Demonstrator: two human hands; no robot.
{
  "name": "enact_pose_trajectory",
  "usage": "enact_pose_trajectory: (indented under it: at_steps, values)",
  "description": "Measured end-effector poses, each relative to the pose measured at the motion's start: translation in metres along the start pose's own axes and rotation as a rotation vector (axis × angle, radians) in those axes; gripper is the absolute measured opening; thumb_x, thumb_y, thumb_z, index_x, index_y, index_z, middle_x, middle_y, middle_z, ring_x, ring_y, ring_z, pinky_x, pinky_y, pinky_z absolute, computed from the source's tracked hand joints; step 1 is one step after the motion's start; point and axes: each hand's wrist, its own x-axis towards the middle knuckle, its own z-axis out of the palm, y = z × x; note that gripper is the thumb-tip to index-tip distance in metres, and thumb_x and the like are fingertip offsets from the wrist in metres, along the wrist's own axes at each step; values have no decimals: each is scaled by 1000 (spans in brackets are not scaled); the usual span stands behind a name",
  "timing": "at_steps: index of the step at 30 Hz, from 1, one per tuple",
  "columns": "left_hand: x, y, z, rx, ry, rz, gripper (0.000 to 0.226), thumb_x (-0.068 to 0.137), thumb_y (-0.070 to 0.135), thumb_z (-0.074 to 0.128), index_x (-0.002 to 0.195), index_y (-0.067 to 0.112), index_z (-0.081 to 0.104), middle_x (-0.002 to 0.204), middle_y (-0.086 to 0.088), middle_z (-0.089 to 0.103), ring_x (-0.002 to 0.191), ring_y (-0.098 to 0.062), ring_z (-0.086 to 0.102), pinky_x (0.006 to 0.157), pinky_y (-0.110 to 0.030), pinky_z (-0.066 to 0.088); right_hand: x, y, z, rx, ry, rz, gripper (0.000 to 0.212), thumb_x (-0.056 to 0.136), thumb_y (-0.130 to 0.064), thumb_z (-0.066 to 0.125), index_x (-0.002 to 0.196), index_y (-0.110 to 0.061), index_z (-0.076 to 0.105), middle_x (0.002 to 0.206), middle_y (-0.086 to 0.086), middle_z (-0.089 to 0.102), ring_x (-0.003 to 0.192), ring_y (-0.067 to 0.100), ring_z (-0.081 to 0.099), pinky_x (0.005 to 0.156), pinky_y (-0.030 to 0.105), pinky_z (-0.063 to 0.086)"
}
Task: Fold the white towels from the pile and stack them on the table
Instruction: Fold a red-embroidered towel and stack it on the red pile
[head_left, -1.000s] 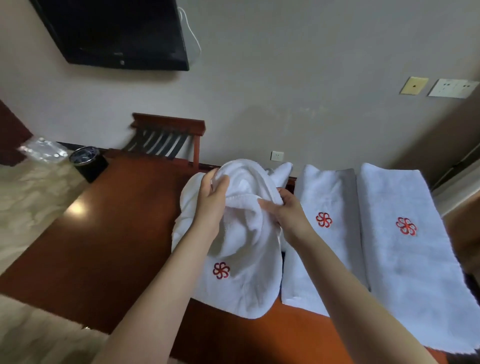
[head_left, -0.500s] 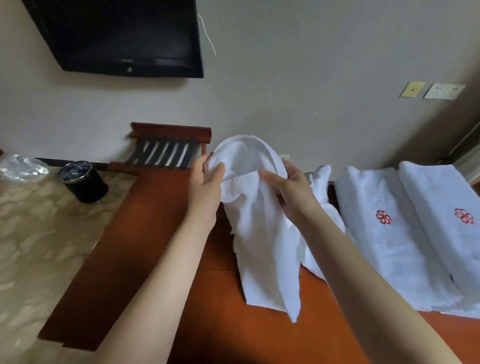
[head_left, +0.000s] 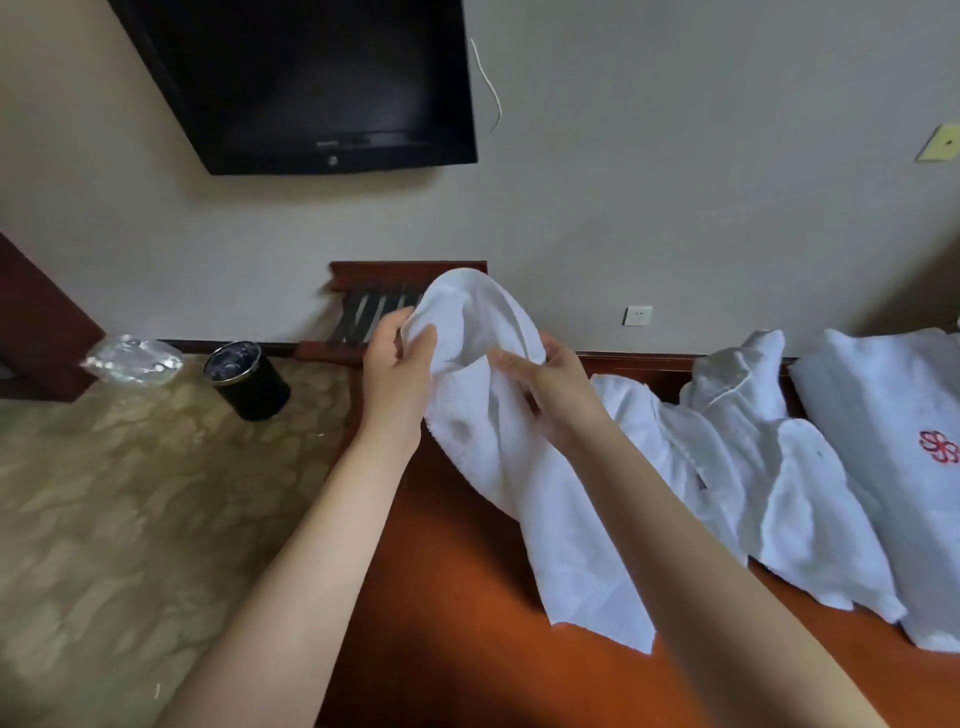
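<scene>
**Both hands grip one bunched towel**

Left hand (head_left: 397, 364) and right hand (head_left: 550, 400) pinch the gathered top of a white towel (head_left: 514, 467) above the tabletop's (head_left: 457, 649) far left corner, and its tail trails on the wood. Held mid-cloth rather than by its corners, it risks a skewed fold or a snag on the crumpled pile (head_left: 753, 447) just beside it.

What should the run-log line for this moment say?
left hand: grips towel; right hand: grips towel; towel: lifted, tail over table; folded towel: far right
</scene>
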Motion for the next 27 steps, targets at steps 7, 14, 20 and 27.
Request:
enact_pose_trajectory:
  at_steps: [7, 14, 20, 27]
  values:
    - [52, -31, -89, -50, -236, -33, 14, 78, 45, 62, 91, 51, 61, 98, 26, 65, 95, 7, 60, 76, -19, 45, 20, 46, 79, -7, 162, -14, 24, 78, -15, 73, 101, -12, 66, 79, 4, 72, 75, 22, 70, 75, 39, 56]
    - [83, -63, -161, -75, -174, -102, 6, 88, 40, 59, 82, 39, 60, 78, 20, 60, 69, 16, 54, 60, -9, 40, 15, 75, 154, -109, 206, 74, 35, 72, -24, 76, 105, -17, 67, 90, 9, 70, 79, 27, 67, 67, 34, 54]
    - [92, -92, -180, -54, -134, -156, 4, 89, 40, 57, 86, 40, 60, 87, 19, 61, 82, 6, 57, 64, -12, 42, 25, 98, 169, -160, 88, 192, 40, 77, -21, 74, 115, -18, 64, 105, 10, 71, 95, 30, 69, 80, 41, 56]
    - [107, -124, -218, 215, 74, -215, 11, 88, 18, 49, 95, 18, 57, 81, 10, 55, 80, -15, 52, 62, -24, 39, 45, 115, 176, -352, 149, 200, 31, 79, -45, 72, 94, -18, 67, 81, -5, 72, 76, 18, 70, 63, 31, 57]
